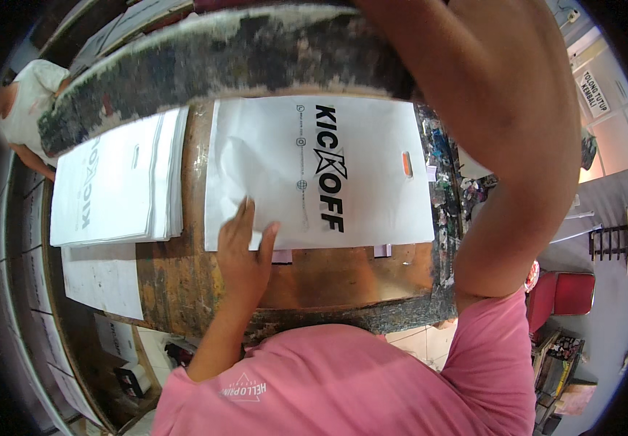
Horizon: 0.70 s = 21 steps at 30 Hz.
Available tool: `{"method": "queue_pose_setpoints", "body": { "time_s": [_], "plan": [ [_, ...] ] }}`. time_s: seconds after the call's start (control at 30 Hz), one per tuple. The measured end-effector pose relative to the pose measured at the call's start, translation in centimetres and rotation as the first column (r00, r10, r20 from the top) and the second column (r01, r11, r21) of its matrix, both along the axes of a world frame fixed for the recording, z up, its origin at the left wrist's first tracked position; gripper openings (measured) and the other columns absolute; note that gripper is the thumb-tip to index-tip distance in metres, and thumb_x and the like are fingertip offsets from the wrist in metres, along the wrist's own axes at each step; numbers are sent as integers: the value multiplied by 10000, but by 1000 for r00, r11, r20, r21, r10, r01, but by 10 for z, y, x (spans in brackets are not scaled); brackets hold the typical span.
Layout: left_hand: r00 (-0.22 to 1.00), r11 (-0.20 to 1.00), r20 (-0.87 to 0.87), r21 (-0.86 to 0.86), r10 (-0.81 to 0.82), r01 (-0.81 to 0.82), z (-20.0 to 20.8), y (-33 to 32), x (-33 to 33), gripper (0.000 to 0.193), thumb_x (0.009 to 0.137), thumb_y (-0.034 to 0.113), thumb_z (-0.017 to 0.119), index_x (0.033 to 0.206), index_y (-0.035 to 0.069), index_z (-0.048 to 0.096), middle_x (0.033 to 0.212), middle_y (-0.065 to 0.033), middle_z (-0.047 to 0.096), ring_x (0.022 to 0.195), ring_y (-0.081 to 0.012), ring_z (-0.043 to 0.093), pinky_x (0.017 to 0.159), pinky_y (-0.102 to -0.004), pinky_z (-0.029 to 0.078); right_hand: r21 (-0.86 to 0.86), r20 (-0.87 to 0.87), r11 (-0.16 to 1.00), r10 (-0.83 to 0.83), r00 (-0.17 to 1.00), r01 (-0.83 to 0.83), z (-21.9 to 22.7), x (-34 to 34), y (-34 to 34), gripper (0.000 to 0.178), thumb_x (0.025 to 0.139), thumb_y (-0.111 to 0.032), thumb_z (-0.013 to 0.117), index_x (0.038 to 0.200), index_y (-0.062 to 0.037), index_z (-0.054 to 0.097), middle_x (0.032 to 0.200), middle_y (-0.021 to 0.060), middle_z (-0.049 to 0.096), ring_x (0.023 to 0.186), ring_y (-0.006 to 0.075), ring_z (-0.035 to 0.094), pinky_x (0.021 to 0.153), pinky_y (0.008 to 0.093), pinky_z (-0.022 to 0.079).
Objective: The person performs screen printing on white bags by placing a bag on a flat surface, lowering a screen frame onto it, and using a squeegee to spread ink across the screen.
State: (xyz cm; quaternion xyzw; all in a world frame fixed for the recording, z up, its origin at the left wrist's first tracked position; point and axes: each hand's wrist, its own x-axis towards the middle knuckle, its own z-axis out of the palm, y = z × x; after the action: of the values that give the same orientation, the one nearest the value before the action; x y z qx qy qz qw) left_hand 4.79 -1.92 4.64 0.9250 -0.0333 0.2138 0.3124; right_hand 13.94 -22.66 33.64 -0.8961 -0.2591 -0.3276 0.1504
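Right forearm (503,145) lifts our frame (227,58), hand unseen; left hand (245,251) spread flat on bag (314,174) near worktop (343,280) front edge—slip risks smearing print.

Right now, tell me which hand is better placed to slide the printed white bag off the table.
Left. The left hand already rests flat on the printed white bag's near edge. The right arm is raised high, its hand out of view behind the paint-crusted frame.
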Motion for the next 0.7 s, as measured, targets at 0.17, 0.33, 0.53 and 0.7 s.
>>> {"method": "queue_pose_setpoints", "body": {
  "time_s": [0.17,0.33,0.53,0.7],
  "plan": [
    [986,890,-154,-439,62,-124,78,-13,34,399,935,62,692,1316,-42,635,1247,-162,694,1019,-188,667,876,-286,526,16,3,999,-30,1000,30,4,4,-3,424,854,-331,542,648,33,613,553,167,574,513,322,561,696,450,484],
    [989,817,-38,-560,141,-139,60,63,8,442,954,8,655,1388,-31,582,1314,-182,650,1143,-181,629,934,-280,519,14,33,998,-55,998,55,2,-2,0,434,855,-335,533,649,38,619,546,170,573,508,322,565,672,449,492],
    [979,833,-97,-514,182,-206,104,241,-11,579,851,-33,611,1425,29,577,1040,-29,665,691,-18,521,615,-186,494,59,34,994,-89,995,87,0,7,9,447,856,-340,522,651,43,626,538,174,572,503,323,570,642,447,500],
    [969,812,-183,-533,166,-240,113,376,-6,639,812,-60,541,1445,21,548,1165,-66,663,831,-62,600,752,-204,515,-1,127,999,35,991,-35,8,-17,-3,494,883,-376,473,671,40,636,556,180,579,557,332,587,698,451,500]
  ]
}}
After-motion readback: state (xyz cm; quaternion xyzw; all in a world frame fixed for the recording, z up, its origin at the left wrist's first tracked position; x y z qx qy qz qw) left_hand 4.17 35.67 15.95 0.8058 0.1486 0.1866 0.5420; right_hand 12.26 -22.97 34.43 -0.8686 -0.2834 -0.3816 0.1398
